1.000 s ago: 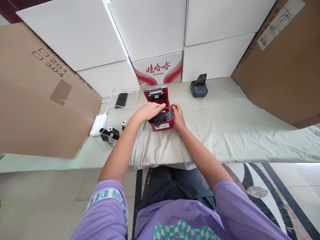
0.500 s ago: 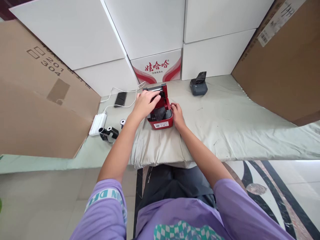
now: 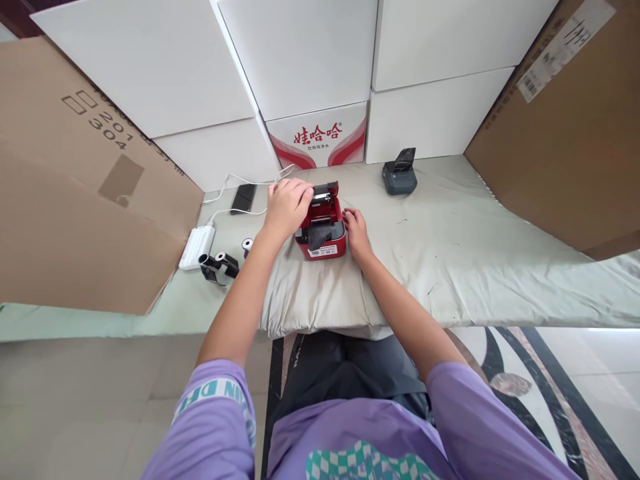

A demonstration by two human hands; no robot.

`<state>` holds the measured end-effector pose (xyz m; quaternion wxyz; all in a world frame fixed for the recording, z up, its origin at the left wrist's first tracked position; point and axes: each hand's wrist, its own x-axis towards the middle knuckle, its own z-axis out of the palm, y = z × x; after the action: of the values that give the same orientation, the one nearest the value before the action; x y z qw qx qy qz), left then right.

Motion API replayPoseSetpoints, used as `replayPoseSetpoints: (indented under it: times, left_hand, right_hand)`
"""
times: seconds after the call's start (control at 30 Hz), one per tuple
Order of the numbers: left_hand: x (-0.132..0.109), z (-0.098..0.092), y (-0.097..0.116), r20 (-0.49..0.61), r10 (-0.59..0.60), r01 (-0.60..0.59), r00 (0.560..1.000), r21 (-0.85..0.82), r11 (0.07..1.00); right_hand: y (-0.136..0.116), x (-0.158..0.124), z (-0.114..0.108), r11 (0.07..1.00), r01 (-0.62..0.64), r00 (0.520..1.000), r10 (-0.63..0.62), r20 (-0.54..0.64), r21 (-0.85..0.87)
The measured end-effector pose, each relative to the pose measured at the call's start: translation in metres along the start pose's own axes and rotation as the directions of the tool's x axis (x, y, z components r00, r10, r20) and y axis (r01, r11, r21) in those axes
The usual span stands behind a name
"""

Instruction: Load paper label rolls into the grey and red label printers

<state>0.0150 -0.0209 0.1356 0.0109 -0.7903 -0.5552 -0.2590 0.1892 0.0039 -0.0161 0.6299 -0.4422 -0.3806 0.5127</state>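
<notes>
A small red and black thermal printer (image 3: 325, 233) sits on the cloth in front of me, its hinged lid (image 3: 326, 189) raised partway. From its front a strip of black paper (image 3: 319, 236) hangs over the edge, beside a white label with codes. My left hand (image 3: 289, 208) is closed over the left end of the lid, fingers curled on its top edge. Against the printer's right side, my right hand (image 3: 357, 233) grips with bent fingers. The inside of the printer shows only in part beneath the lid.
Left of the printer lie several rolls (image 3: 219, 267), a white power bank (image 3: 197, 247) with a cable, and a dark phone (image 3: 243, 199). A second, dark printer (image 3: 400, 175) stands at the back right. Cardboard panels (image 3: 75, 200) and white boxes (image 3: 315, 137) border the cloth.
The printer's lid has tipped down and forward under my left hand, which has shifted from over the opening onto the lid's edge. My right hand stays at the printer's side.
</notes>
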Motion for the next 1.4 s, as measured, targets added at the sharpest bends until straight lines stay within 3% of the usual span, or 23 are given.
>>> replayPoseSetpoints:
  times: [0.3,0.53,0.77,0.83,0.9,1.0,1.13,1.27,1.4]
  left_hand:
    - [-0.033,0.009,0.002,0.175,0.017,0.008,0.984,-0.139,0.990]
    - [-0.043,0.018,-0.002,0.173,0.008,0.027,0.985,-0.201,0.979]
    - [-0.050,0.030,-0.014,0.134,0.011,0.034,0.991,-0.327,0.944]
    - [-0.060,0.043,-0.020,0.056,-0.033,0.055,0.998,-0.446,0.893]
    - [-0.074,0.061,-0.022,-0.037,-0.181,0.124,0.983,-0.598,0.792]
    - [-0.095,0.086,-0.017,0.028,-0.391,0.276,0.920,-0.754,0.596]
    - [-0.101,0.096,-0.001,0.111,-0.378,0.299,0.919,-0.822,0.485]
    - [-0.091,0.085,0.012,0.137,-0.360,0.307,0.923,-0.826,0.473]
    - [-0.078,0.079,0.031,0.152,-0.323,0.283,0.934,-0.867,0.409]
  right_hand:
    - [-0.006,-0.002,-0.002,1.000,0.002,0.999,-0.001,0.049,-0.026]
    - [-0.021,-0.004,0.000,0.997,0.053,0.992,-0.045,0.120,-0.060]
    - [-0.022,-0.002,0.001,0.997,0.018,0.992,-0.009,0.125,-0.072]
    - [-0.023,-0.004,-0.002,0.997,0.014,0.991,-0.003,0.135,-0.079]
    - [-0.027,-0.011,-0.005,0.996,0.019,0.984,-0.003,0.178,-0.088]
    - [-0.034,-0.024,-0.006,0.991,0.064,0.961,-0.031,0.275,-0.114]
    - [-0.043,-0.038,-0.003,0.984,0.127,0.955,-0.087,0.284,-0.125]
    - [-0.046,-0.039,-0.003,0.992,0.087,0.964,-0.059,0.259,-0.096]
    - [-0.060,-0.035,-0.021,0.988,0.118,0.966,-0.090,0.240,-0.103]
